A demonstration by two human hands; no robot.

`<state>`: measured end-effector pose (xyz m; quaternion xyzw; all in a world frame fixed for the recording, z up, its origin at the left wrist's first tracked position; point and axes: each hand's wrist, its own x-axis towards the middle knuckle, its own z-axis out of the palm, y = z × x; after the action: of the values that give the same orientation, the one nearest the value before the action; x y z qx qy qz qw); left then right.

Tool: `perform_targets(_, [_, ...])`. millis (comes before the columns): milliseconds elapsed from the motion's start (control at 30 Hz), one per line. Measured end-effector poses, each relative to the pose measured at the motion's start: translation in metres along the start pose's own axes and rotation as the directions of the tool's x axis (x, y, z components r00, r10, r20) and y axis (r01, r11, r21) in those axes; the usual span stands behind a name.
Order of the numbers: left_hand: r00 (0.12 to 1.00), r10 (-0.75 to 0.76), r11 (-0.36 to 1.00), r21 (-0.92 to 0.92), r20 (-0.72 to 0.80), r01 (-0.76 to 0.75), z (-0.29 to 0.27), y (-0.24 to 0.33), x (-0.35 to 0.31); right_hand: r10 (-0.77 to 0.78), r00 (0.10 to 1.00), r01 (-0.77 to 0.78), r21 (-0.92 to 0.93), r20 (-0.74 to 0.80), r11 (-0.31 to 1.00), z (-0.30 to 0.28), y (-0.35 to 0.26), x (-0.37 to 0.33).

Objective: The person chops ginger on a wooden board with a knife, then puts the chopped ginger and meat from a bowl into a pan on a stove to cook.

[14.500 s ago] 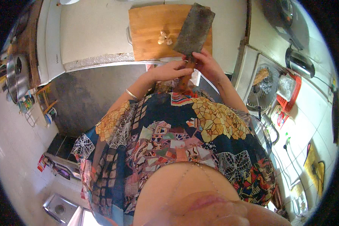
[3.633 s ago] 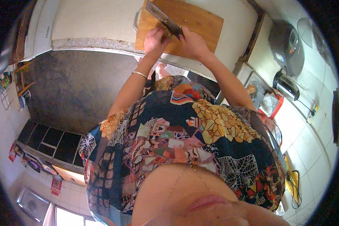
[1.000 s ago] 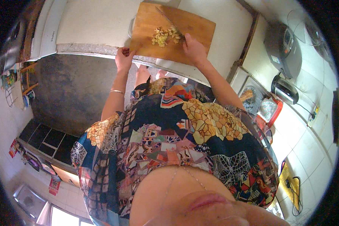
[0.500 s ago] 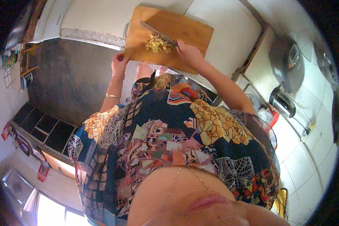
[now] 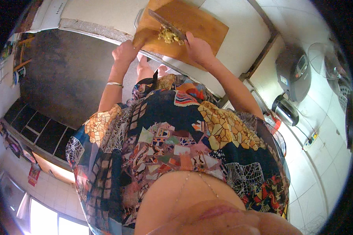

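Observation:
My right hand (image 5: 200, 48) is closed round the handle of a kitchen knife (image 5: 164, 22), whose broad blade slants up and left over the wooden cutting board (image 5: 208, 29). Under and beside the blade lies a small heap of chopped pale-yellow pieces (image 5: 170, 36); the blade partly covers it. At the board's near left corner my left hand (image 5: 125, 51) has its fingers curled, with the fingertips at the board's edge. How firmly they pinch the corner is partly hidden.
The board rests on a pale counter (image 5: 243, 35), its near edge by the counter's front. To the right stand a dark rice cooker (image 5: 294, 74) and a steel kettle (image 5: 285, 110). Dark floor (image 5: 62, 74) spreads to the left, with a black-topped cabinet (image 5: 39, 127) beyond.
The whole view has shifted slightly. My left hand has turned, its back now showing more, and stays by the board's corner. The knife remains in my right hand over the chopped heap.

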<state>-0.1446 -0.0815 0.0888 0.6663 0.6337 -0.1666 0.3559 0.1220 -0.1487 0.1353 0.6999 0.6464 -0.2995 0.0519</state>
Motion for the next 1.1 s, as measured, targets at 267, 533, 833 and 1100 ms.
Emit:
perform_targets(267, [0.991, 0.089, 0.967, -0.231, -0.103, -0.111, 0.015, -0.025, 0.003, -0.006, 1.000, 0.007, -0.037, 0.028, 0.999, 0.016, 0.007, -0.001])
perform_targets(533, [0.996, 0.028, 0.956, -0.290, -0.080, -0.051, 0.023, -0.002, 0.005, -0.032, 0.999, 0.032, -0.002, 0.027, 0.999, 0.000, 0.000, 0.005])
perform_targets(833, [0.982, -0.016, 0.899, -0.432, -0.191, -0.070, 0.037, -0.022, -0.002, -0.067, 0.997, 0.067, 0.001, -0.031, 0.998, -0.013, -0.012, 0.009])
perform_targets(1100, [0.968, -0.194, 0.801, -0.595, -0.157, 0.064, 0.121, -0.120, -0.062, -0.053, 0.997, 0.056, 0.041, -0.062, 0.998, -0.009, -0.001, 0.022])
